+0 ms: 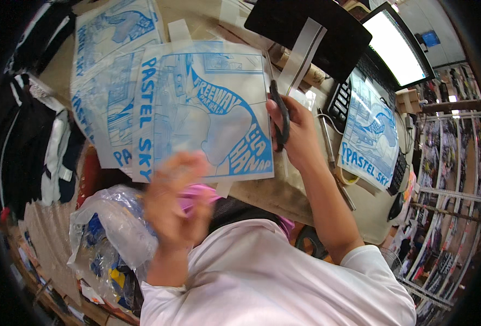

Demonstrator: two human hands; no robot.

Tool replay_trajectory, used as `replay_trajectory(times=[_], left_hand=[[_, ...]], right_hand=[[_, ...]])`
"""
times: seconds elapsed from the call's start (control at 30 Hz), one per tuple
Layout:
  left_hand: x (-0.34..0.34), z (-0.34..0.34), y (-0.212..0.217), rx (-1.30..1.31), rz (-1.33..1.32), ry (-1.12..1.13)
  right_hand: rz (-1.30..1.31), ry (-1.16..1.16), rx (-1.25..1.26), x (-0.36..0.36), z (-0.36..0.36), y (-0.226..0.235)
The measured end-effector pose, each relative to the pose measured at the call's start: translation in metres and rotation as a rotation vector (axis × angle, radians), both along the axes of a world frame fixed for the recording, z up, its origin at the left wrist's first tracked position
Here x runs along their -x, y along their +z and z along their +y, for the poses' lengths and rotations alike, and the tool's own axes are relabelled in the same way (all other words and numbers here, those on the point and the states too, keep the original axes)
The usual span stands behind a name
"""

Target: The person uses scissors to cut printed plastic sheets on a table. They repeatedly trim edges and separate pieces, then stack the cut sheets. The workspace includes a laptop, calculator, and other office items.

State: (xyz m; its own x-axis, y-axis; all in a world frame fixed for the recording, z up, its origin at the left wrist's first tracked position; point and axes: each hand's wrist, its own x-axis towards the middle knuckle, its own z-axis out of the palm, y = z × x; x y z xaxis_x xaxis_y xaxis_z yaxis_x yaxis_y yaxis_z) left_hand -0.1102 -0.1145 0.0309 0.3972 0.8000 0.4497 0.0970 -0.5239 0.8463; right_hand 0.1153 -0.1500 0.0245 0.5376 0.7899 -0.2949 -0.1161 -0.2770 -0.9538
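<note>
My right hand point(301, 130) is closed around the black handles of a pair of scissors point(280, 119). The blades point away from me along the right edge of a clear plastic sheet printed in blue point(202, 119). My left hand point(176, 204), smeared by motion, is over the sheet's lower left edge, and its grip cannot be made out. Beneath and to the left of this sheet lie more blue-printed sheets point(96, 70), overlapping each other on the table point(194, 13).
At the right another blue-printed sheet point(370, 130) lies partly over a black keyboard point(340, 103). A lit screen point(395, 46) and a black panel point(311, 32) stand at the back. Clear plastic bags point(115, 223) are at my lower left, dark clothes point(26, 136) at far left, and racks point(447, 163) at far right.
</note>
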Motion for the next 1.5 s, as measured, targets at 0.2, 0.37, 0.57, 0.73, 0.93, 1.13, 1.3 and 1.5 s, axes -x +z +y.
replay_trajectory(times=[0.2,0.37,0.57,0.73,0.93,1.13,1.3,1.5], left_hand=[[-0.01,0.136,-0.008,0.01,0.444,0.351],[-0.034,0.167,-0.015,-0.061,0.881,0.465],[-0.021,0.194,-0.003,0.138,0.466,0.234],[-0.018,0.136,0.106,-0.011,0.082,0.142],[-0.047,0.048,0.108,-0.736,0.461,0.076],[-0.063,0.01,-0.001,-0.536,0.544,-0.13],[-0.054,-0.006,-0.021,-0.383,0.617,-0.175],[-0.056,-0.019,-0.033,-0.347,0.653,-0.12]], right_hand=[[0.134,0.033,-0.093,0.005,-0.041,0.003],[0.119,0.037,-0.142,-0.007,-0.052,-0.002],[0.149,0.017,-0.138,-0.014,-0.058,0.002],[0.193,0.041,-0.136,-0.013,-0.061,0.004],[0.25,0.082,-0.246,-0.002,-0.068,0.015],[0.304,0.121,-0.164,0.02,-0.115,-0.001],[0.41,0.311,-0.044,0.027,-0.174,-0.002],[0.287,0.42,0.095,0.046,-0.172,0.006]])
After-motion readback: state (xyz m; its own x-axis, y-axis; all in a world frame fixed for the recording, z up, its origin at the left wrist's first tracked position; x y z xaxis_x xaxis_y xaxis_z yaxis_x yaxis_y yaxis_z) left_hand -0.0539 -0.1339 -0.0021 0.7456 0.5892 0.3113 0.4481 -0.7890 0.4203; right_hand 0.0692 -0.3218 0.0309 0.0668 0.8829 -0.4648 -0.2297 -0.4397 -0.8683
